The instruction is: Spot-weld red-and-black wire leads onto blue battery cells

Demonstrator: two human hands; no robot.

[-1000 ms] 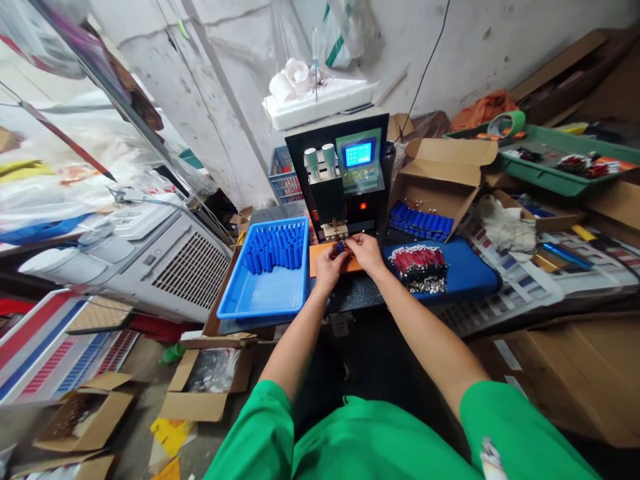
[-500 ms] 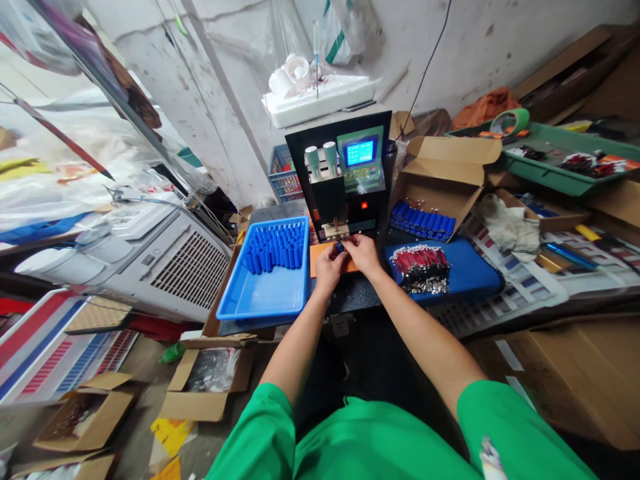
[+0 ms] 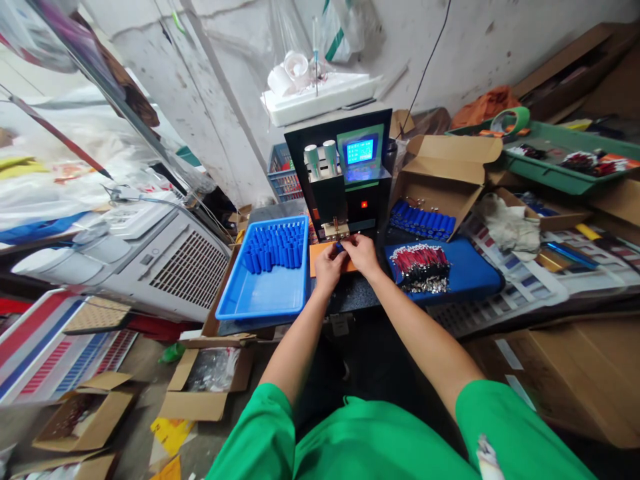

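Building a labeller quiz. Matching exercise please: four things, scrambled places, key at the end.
Things
1. Small blue item, mostly hidden
2. Red-and-black wire bundle
3. Green tape roll
4. White foam slab

Places
A. On top of the black boxy machine with a lit screen
B. Between the bare left hand and bare right hand
C. At the green plastic tray
D. On the blue rectangular pad

Pairs: 1-B, 2-D, 3-C, 4-A
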